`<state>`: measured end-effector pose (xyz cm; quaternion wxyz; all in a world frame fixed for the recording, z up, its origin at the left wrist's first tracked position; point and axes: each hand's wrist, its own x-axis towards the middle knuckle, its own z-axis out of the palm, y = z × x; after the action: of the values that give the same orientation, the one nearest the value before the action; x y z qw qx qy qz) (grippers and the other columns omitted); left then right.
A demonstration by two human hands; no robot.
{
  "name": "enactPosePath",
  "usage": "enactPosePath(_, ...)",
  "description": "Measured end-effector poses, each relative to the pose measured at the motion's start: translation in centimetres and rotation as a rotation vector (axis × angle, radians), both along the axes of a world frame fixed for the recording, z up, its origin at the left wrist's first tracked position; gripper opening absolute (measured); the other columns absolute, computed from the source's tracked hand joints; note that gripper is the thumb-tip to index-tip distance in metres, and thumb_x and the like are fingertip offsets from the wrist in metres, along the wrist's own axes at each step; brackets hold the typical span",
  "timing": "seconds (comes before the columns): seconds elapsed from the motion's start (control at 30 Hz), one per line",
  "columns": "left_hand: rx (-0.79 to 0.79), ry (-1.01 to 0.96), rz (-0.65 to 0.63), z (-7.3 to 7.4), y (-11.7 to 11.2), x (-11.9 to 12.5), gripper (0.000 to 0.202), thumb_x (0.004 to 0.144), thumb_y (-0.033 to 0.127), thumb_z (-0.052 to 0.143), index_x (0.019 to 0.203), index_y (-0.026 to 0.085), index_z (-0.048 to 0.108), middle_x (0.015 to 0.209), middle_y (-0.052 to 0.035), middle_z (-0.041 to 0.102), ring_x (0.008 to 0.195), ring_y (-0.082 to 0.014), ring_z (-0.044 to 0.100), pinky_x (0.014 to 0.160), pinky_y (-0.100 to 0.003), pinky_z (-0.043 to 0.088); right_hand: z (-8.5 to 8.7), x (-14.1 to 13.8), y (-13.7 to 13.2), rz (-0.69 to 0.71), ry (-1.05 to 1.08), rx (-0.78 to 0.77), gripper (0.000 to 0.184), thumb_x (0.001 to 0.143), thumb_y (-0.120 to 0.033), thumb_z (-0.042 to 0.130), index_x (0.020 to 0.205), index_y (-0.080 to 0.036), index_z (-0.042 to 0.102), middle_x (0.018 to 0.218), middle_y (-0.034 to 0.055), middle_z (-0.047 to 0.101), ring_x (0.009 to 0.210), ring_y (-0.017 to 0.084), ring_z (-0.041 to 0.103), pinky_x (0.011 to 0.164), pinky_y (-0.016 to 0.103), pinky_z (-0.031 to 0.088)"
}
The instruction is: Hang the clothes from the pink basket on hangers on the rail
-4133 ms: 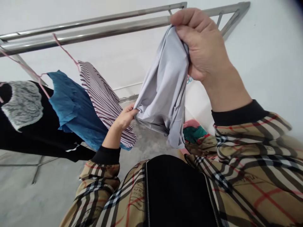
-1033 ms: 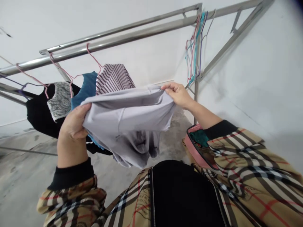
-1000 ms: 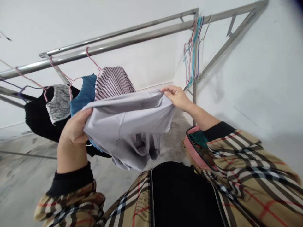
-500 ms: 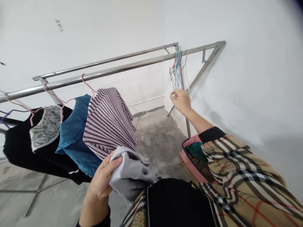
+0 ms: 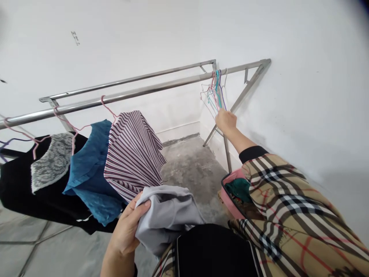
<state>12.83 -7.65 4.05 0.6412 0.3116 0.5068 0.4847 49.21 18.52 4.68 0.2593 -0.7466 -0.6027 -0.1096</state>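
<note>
My left hand (image 5: 129, 223) is closed on a light grey garment (image 5: 170, 209), thumb on top, the cloth bunched near my body. Farther off, my right hand (image 5: 226, 120) is closed at the lower end of a bunch of clothes hangers (image 5: 216, 90) in several colours. These hang from the right part of the metal rail; its fingers seem curled round one or more hangers, but how many I cannot tell. Left of the grey cloth hang a striped shirt (image 5: 134, 150), a blue shirt (image 5: 92, 165) and a black top with a lace collar (image 5: 53, 163), on pink hangers.
The steel drying rack (image 5: 161, 87) runs across the view, its slanted legs by the right wall. A pink suitcase (image 5: 230, 200) with green cloth (image 5: 238, 189) inside stands on the concrete floor (image 5: 190, 163) at lower right, partly behind my sleeve.
My right hand has gone from loosely pinched just below the hangers to closed on their lower end, and the hangers now tilt and fan out. The left hand keeps the grey garment.
</note>
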Motion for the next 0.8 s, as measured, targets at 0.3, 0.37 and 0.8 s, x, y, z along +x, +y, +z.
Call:
enactPosePath(0.3,0.014,0.015,-0.026,-0.5,2.3,1.1,0.042,0.063,0.03,0.083,0.1,0.015,0.068,0.068,-0.0018,0.071,0.054,-0.0155,0.065,0.049,-0.02,0.049,1.3,-0.5,-2.5,0.101,0.227,0.232,0.024,0.095,-0.026,0.042,0.102,-0.015,0.063,0.079,0.0094,0.067,0.083,0.027,0.064,0.077,0.037,0.045)
enactPosePath(0.37,0.023,0.011,0.015,-0.7,3.2,1.5,0.042,0.062,0.03,0.084,0.098,0.015,0.068,0.068,-0.0014,0.071,0.055,-0.0151,0.065,0.049,-0.02,0.05,0.3,-0.8,-4.4,0.186,0.32,0.29,0.022,0.095,-0.029,0.044,0.096,-0.017,0.062,0.064,0.0029,0.059,0.069,0.023,0.061,0.071,0.034,0.045)
enactPosePath(0.8,0.032,-0.082,0.162,-2.1,7.0,2.6,0.019,0.077,0.024,0.07,0.095,0.019,0.064,0.071,-0.0009,0.069,0.072,-0.0184,0.071,0.07,-0.026,0.06,-15.6,-5.9,-24.3,0.521,1.176,0.025,0.025,0.086,-0.045,0.063,0.091,-0.022,0.056,0.056,-0.0068,0.049,0.045,0.009,0.044,0.046,0.022,0.041)
